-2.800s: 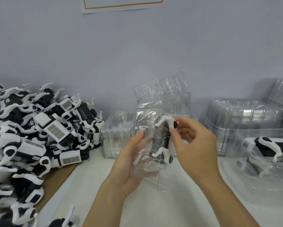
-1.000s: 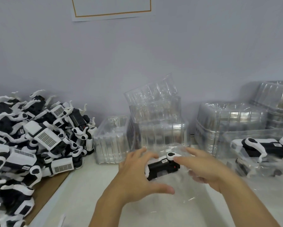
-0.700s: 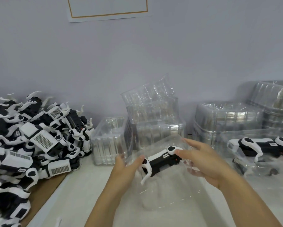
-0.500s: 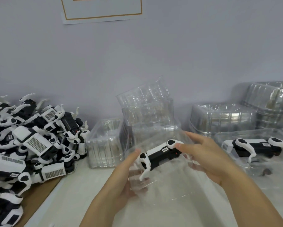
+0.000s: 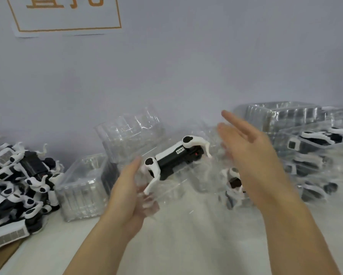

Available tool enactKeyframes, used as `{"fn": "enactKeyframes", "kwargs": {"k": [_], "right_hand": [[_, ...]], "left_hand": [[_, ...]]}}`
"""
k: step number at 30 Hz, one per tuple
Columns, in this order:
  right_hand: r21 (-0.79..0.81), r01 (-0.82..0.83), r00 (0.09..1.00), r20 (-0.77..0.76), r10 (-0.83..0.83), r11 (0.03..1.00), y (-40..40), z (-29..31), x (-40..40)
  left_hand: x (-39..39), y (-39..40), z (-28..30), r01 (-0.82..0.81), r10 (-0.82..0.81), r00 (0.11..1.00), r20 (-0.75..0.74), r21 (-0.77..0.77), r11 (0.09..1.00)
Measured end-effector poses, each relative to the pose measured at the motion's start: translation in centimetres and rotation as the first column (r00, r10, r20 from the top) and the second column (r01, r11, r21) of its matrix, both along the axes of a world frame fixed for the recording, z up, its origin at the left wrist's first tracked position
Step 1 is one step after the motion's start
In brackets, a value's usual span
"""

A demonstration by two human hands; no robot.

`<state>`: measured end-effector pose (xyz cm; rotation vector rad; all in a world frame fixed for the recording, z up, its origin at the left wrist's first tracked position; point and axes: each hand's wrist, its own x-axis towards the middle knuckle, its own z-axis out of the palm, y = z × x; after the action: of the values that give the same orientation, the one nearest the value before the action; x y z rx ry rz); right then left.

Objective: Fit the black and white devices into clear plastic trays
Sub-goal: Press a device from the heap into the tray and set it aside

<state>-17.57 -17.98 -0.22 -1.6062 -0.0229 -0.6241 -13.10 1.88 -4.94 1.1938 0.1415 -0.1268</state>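
The device (image 5: 174, 159) sat in the clear tray (image 5: 178, 183), its long axis running from low by my left hand (image 5: 131, 191) up toward my right hand (image 5: 252, 153). My left fingers curled under the tray's near-left corner, holding it off the counter (image 5: 186, 245). My right fingers were spread wide, holding nothing, just beside the device's far end.

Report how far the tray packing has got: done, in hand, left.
Done: trays holding devices are stacked at the right. In hand: one device sits in a clear tray that the left hand holds from below; the right hand hovers open beside it. Left: a large pile of loose devices on the left, with empty trays waiting.
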Motion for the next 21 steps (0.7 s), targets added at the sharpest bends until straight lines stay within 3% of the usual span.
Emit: {"fn": "enactKeyframes", "kwargs": {"k": [6,10,16,21], "right_hand": [[0.107,0.342,0.93,0.107,-0.353,0.934,-2.7,0.6,-0.9],[0.174,0.527,0.834,0.082,-0.545,0.832,-4.2,0.0,-1.2],[0.098,0.627,0.779,-0.097,-0.62,0.773,-5.4,-1.5,-0.5],[0.042,0.651,0.752,-0.174,-0.636,0.758,-6.4,-2.7,0.3]], "left_hand": [[1.8,-6.5,5.1,0.201,-0.205,0.979,0.017,0.151,0.968],[2.9,-10.5,6.6,0.292,-0.29,0.956,-0.034,0.122,0.949],[4.3,-14.6,5.6,0.325,-0.312,0.946,-0.088,0.263,0.908],[4.7,-15.7,4.7,0.234,-0.228,0.971,-0.065,0.424,0.875]]}}
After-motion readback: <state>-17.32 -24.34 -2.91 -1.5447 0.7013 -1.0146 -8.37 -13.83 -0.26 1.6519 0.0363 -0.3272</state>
